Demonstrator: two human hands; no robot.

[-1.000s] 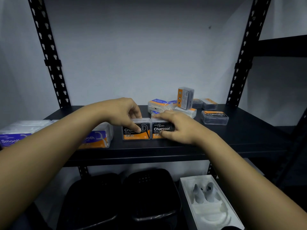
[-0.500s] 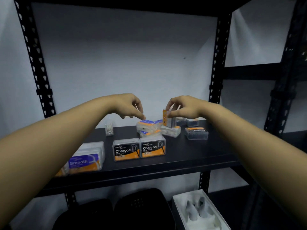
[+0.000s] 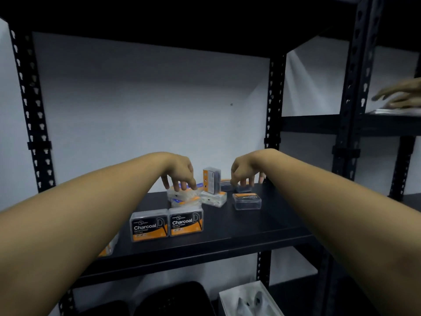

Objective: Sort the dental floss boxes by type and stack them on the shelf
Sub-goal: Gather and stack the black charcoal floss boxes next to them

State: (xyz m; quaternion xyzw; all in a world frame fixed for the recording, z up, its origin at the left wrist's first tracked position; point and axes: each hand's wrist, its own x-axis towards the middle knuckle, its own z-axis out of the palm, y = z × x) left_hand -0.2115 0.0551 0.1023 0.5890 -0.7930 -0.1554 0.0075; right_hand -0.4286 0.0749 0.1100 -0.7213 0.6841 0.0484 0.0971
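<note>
The right hand lets go of the upright floss box; both hands, left hand included, now hover open, fingertips perhaps touching boxes.

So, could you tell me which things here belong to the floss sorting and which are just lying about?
Part of the job:
- two Charcoal boxes side by side at the shelf front
- purple-label boxes under the left hand
- upright box
- flat clear box
- dark box under the right hand

Just lying about:
- white tray below
- black containers below
- another person's hand on the next rack
</note>
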